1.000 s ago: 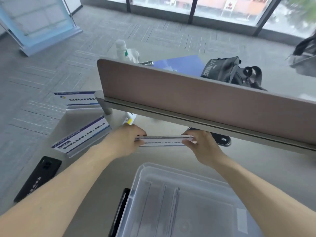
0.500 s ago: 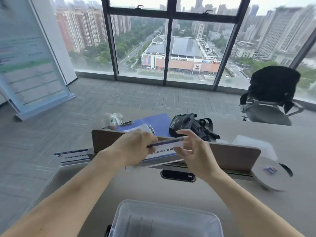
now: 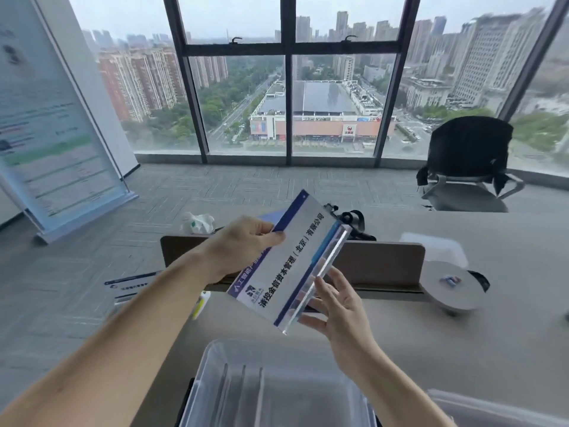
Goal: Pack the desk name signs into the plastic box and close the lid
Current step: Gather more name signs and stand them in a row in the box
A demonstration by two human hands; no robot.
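I hold a clear acrylic desk name sign [image 3: 286, 260] with a white card, blue border and black characters, tilted in the air above the desk. My left hand [image 3: 243, 245] grips its upper left edge. My right hand [image 3: 335, 306] supports its lower right edge with spread fingers. The clear plastic box [image 3: 212, 374] stands open below, at the desk's near edge, with several signs lying inside. Another name sign [image 3: 129, 286] stands on the desk at the left.
A brown divider panel [image 3: 381, 263] crosses the desk behind my hands. A round grey disc [image 3: 446, 291] lies at the right, a black bag [image 3: 354, 223] and a white bottle [image 3: 195, 223] beyond the panel. A clear lid [image 3: 492, 408] shows at the lower right. A black chair [image 3: 468, 161] stands by the window.
The sign has been lifted from the desk and turned from edge-on and level to a steep tilt, its printed face towards me. My head has tipped up, and the box shows lower in view.
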